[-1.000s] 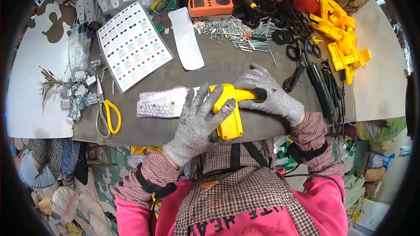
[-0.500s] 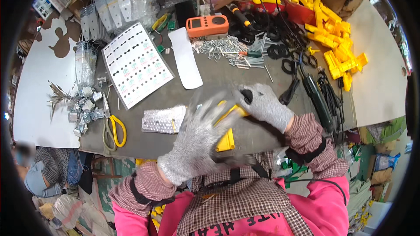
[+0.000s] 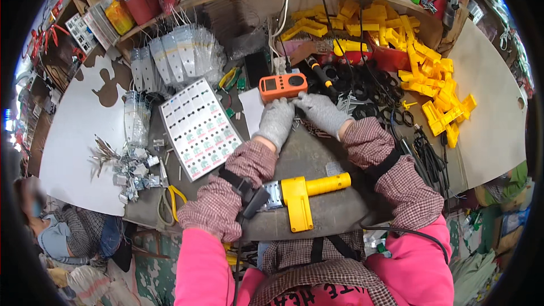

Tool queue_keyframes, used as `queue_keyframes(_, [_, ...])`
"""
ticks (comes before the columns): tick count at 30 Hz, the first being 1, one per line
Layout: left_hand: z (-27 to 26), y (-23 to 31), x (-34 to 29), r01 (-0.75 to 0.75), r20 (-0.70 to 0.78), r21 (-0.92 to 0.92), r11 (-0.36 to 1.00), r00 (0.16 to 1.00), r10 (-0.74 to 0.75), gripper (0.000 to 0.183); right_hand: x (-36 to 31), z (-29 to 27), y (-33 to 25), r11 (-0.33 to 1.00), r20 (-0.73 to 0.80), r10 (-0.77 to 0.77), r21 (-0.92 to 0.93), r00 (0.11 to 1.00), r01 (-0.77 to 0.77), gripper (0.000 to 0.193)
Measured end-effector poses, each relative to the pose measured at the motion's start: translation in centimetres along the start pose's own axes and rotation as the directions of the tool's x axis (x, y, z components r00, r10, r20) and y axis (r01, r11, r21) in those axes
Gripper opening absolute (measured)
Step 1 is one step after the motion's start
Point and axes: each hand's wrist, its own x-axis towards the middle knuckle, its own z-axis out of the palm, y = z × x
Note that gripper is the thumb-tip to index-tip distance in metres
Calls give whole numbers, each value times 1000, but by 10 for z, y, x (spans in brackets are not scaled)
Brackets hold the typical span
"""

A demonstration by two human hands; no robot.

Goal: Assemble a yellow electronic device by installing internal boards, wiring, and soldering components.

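Observation:
My left hand [image 3: 276,123], in a grey knit glove, reaches to the lower edge of an orange meter [image 3: 283,86]. Its fingers are drawn together. My right hand [image 3: 323,111], gloved alike, is just beside it, fingertips pinched close to the meter's lower right corner. Both hands cover most of the small metal screws there; whatever their fingers hold is too small or hidden. Between my forearms, a yellow plastic tool body with a round handle [image 3: 306,192] lies near the table's front edge. A metallic plate [image 3: 273,195] shows at its left end, beside a black part [image 3: 255,204].
A printed sticker sheet [image 3: 200,129] lies left of my hands. Yellow-handled scissors [image 3: 174,201] and small metal parts [image 3: 135,173] sit farther left. Yellow plastic housings [image 3: 442,90] are heaped at the right. Black cables [image 3: 428,156] lie by my right arm; wrapped white strips [image 3: 187,51] stand behind.
Both hands have moved away from the near edge, up to the meter. The yellow part, earlier between and under my hands, now lies uncovered on the table. The view has tilted farther forward.

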Motion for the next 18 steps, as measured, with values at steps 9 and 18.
queue_keyframes(9, [0,-32,-15,-47,-143,-385,922,990,-9,21,0,-25,-15,983,65,185,-17,981,-184,18])
queue_keyframes(18, [-31,-9,-63,74,91,-774,629,996,-4,23,-7,-38,-16,956,14,292,-34,956,-292,23])
